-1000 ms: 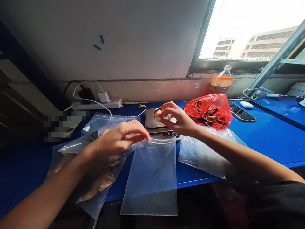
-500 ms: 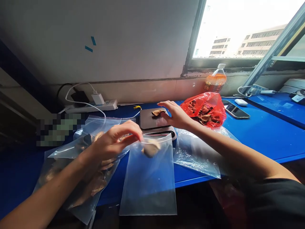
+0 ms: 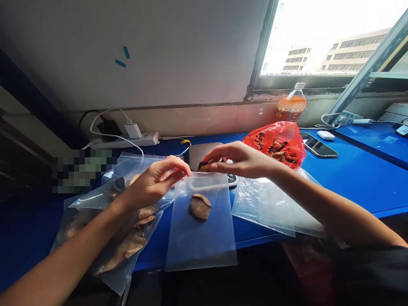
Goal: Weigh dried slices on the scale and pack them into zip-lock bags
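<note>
My left hand [image 3: 162,180] pinches the top left corner of a clear zip bag [image 3: 200,242], which hangs over the table's front edge. One brown dried piece, like a curled slice or husk [image 3: 201,207], shows inside the bag. Just above the bag's mouth, my right hand [image 3: 234,159] is closed on another dark dried piece [image 3: 205,166]. Behind them sits a flat kitchen scale [image 3: 197,151], partly covered by my right hand. A red plastic bag [image 3: 295,142] full of similar dried pieces stands open beyond my right wrist.
Filled clear bags [image 3: 127,246] lie under my left forearm. Flat clear bags [image 3: 264,212] rest under my right forearm. A phone [image 3: 318,145], a white earbud case [image 3: 325,135], a drink bottle [image 3: 292,104] and a power strip [image 3: 148,139] line the back of the blue table [image 3: 357,182].
My right hand has picked the dried piece off the scale and brought it to the bag's mouth. The piece inside the bag has dropped lower.
</note>
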{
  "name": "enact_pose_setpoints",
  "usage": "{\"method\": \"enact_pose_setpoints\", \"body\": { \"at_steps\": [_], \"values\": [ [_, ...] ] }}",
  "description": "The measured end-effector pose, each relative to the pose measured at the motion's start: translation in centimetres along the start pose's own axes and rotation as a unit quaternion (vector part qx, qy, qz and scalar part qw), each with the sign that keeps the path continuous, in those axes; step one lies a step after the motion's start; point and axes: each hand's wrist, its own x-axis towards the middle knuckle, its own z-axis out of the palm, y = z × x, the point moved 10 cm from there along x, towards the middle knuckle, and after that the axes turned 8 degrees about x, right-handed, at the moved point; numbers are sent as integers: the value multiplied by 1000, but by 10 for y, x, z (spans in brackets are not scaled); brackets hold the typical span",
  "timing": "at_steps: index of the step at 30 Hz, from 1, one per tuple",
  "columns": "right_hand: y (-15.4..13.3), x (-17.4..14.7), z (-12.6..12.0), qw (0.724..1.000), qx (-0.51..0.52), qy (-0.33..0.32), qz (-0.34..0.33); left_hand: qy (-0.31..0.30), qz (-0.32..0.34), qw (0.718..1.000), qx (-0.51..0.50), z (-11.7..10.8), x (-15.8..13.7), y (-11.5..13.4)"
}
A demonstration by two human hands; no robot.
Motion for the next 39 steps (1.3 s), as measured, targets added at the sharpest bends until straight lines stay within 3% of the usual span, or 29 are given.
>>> {"method": "enact_pose_setpoints", "body": {
  "at_steps": [3,7,10,15,19,23,26,30,32,39],
  "values": [
    [4,-4,14,998,14,-43,34,11,-20,1000,-16,-1,0,-1],
    [14,-6,11,997,39,-36,49,59,-56,996,-27,-10,-1,-6],
    [13,-6,-7,997,70,43,9,82,-95,992,-33,-15,-2,-12],
    [25,-6,-24,982,64,174,-25,90,-214,968,-93,-14,-6,-34],
    [32,-8,-24,972,66,223,-48,145,-220,958,-111,-24,-5,-38],
    [26,-12,-28,965,-12,255,-58,131,-223,959,-117,-19,-3,-43],
    [4,-8,-16,957,-159,229,-77,142,-188,970,-54,-14,-5,-33],
    [-14,7,26,944,-302,101,-84,146,-89,980,105,-2,-11,-2],
    [-15,13,39,935,-342,68,-68,151,-49,976,147,2,-14,11],
    [-15,16,47,911,-403,63,-49,134,-12,970,203,0,-11,24]
  ]
}}
